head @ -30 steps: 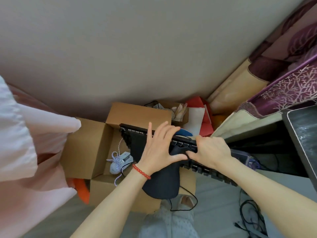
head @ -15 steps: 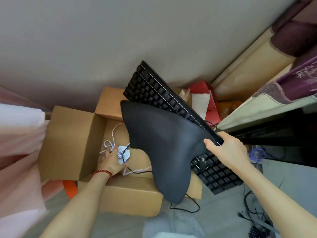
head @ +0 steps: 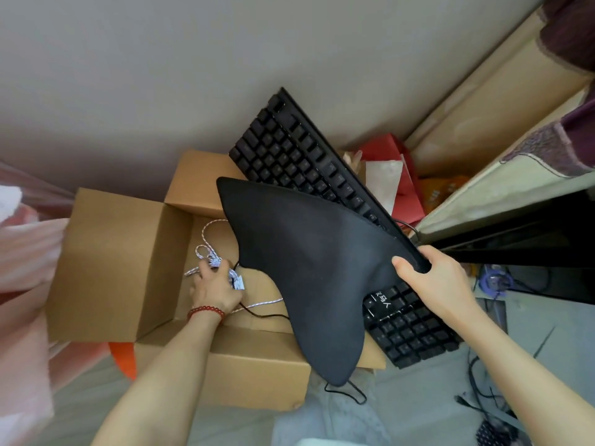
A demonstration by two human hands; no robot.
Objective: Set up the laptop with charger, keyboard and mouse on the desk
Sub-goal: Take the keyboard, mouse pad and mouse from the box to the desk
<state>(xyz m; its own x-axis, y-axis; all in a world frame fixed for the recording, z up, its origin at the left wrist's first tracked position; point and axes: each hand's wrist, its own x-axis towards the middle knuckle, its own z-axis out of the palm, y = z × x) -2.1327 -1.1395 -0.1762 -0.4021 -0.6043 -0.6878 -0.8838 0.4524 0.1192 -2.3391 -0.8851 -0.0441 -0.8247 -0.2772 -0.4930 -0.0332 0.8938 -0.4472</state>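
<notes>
My right hand grips a black keyboard together with a floppy black mouse pad, both held tilted above an open cardboard box. The pad droops over the keyboard's middle and hides part of the box. My left hand, with a red bead bracelet at the wrist, is down inside the box with its fingers closed around a bundle of white braided cable. A small white item with a label sits under that hand; I cannot tell whether it is the mouse. A thin black cable hangs below the pad.
Red and white paper bags stand behind the box in the corner. A patterned curtain hangs at right, above a dark desk edge. Tangled black cables lie on the floor at bottom right. Pink fabric fills the left side.
My right hand lifted the keyboard and mouse pad out of the box and tilted them up. My left hand let go of them and dropped into the box onto the white cable.
</notes>
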